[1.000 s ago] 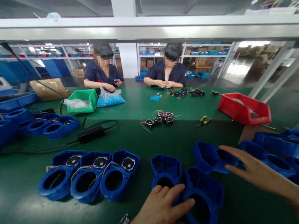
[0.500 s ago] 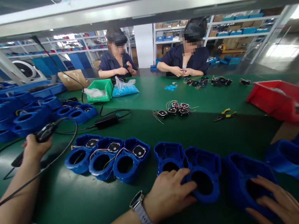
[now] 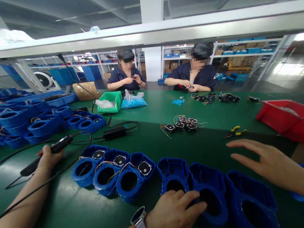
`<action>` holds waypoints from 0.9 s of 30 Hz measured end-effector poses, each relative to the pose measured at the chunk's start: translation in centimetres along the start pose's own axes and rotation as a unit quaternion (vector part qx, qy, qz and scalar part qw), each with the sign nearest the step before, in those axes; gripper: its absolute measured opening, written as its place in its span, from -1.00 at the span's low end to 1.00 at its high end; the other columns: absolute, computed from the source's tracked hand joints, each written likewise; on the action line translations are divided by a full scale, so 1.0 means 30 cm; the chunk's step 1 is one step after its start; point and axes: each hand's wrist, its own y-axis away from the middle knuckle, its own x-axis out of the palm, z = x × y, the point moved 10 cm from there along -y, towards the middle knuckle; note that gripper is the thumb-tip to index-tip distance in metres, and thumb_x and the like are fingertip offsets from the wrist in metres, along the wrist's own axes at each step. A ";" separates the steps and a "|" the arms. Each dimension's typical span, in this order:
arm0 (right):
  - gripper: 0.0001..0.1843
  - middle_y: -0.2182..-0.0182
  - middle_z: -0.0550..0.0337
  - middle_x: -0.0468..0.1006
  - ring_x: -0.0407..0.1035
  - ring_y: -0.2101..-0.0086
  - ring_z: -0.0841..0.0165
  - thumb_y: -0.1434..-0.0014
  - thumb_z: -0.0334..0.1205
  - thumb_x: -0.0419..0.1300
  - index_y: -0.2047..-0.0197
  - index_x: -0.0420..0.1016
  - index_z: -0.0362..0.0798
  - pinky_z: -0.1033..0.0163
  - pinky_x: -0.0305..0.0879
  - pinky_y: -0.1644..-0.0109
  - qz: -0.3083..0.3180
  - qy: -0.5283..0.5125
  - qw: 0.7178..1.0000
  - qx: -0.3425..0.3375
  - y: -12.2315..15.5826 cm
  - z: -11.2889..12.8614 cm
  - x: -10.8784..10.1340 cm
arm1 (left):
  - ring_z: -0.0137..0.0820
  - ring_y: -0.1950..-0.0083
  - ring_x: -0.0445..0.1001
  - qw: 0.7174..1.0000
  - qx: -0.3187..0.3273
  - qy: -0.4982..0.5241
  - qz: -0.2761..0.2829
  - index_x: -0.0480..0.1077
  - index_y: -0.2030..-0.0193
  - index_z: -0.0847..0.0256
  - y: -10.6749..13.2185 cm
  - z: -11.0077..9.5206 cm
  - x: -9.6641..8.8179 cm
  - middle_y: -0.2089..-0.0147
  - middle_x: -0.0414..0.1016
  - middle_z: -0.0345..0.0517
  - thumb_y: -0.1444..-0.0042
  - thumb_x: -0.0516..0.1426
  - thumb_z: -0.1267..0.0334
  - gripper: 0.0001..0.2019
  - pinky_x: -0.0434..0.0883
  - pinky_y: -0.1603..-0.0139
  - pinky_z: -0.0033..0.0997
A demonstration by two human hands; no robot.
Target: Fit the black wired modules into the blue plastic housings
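My left hand (image 3: 174, 215), with a watch on its wrist, has its fingers curled over the near ring rim of a blue plastic housing (image 3: 206, 172). A second blue housing (image 3: 174, 166) sits just left of it, its ring partly behind my fingers. My right hand (image 3: 268, 163) is in the air with fingers stretched and holds nothing. Below and left of it lies a third blue housing (image 3: 250, 187). Past its fingertips are yellow-handled pliers (image 3: 235, 132). Further left, several blue housings with small black motors (image 3: 135, 175) stand in a row.
A co-worker's hand (image 3: 50, 156) at the left holds a black electric screwdriver (image 3: 46, 154) with a looping cable. Small wired motors (image 3: 180, 125) lie mid-table. A red bin (image 3: 293, 121) stands right, a green bin (image 3: 108, 104) at the back. Stacked blue housings fill the far left.
My right hand has let go of the rightmost housing and risen forward, toward the pliers. The left hand stays at its housing. The view has tilted upward.
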 end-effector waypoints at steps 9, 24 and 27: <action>-0.50 -0.06 -0.07 0.39 0.24 -0.08 0.10 -0.27 -0.11 0.20 -0.21 0.27 -0.11 0.00 0.17 -0.17 0.159 0.145 0.976 0.029 -0.658 0.037 0.522 | -0.59 0.47 0.37 0.959 0.041 -0.092 -0.264 0.35 -0.08 0.04 0.036 0.028 -0.090 0.03 0.49 -0.34 -0.34 0.03 0.20 -0.79 0.35 0.19 -0.42; -0.64 0.04 0.14 0.48 0.39 0.06 0.27 -0.18 -0.31 0.20 -0.05 0.30 0.00 0.17 0.33 -0.05 0.111 0.014 0.994 -0.001 -0.481 0.117 0.437 | -0.48 0.49 0.34 0.985 0.057 0.004 -0.163 0.27 -0.06 0.13 0.050 0.047 0.027 0.50 0.41 -0.35 -0.40 -0.10 0.24 -0.78 0.14 -0.21 -0.19; -0.64 0.03 0.13 0.46 0.37 0.05 0.22 -0.16 -0.25 0.17 -0.05 0.31 0.01 0.08 0.30 -0.09 0.068 -0.040 0.997 -0.020 -0.344 0.195 0.306 | -0.43 0.35 0.43 0.990 0.050 0.066 -0.116 0.21 -0.12 0.19 0.042 0.028 -0.014 0.39 0.47 -0.27 -0.33 0.00 0.08 -0.67 0.17 -0.23 -0.20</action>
